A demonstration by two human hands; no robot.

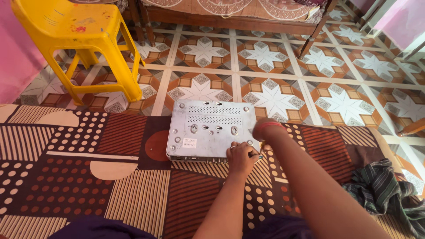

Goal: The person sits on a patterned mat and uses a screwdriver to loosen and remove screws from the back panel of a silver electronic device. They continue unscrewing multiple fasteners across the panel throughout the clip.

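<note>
A patterned mat (pixel 88 168) in browns, creams and dots carries a flat grey metal box (pixel 210 130), lying underside up near the mat's far edge. Right of the box, at the mat's right edge, lies a crumpled striped green cloth (pixel 385 190). Beyond the box is star-patterned tiled floor (pixel 274 62) — a yellow plastic chair (pixel 82 44) stands there, far-left of the box.

The floor (pixel 274 66) has star tiles. A yellow chair (pixel 84 40) stands near a pink wall (pixel 13 62). A dotted, striped mat (pixel 75 172) lies below.
</note>
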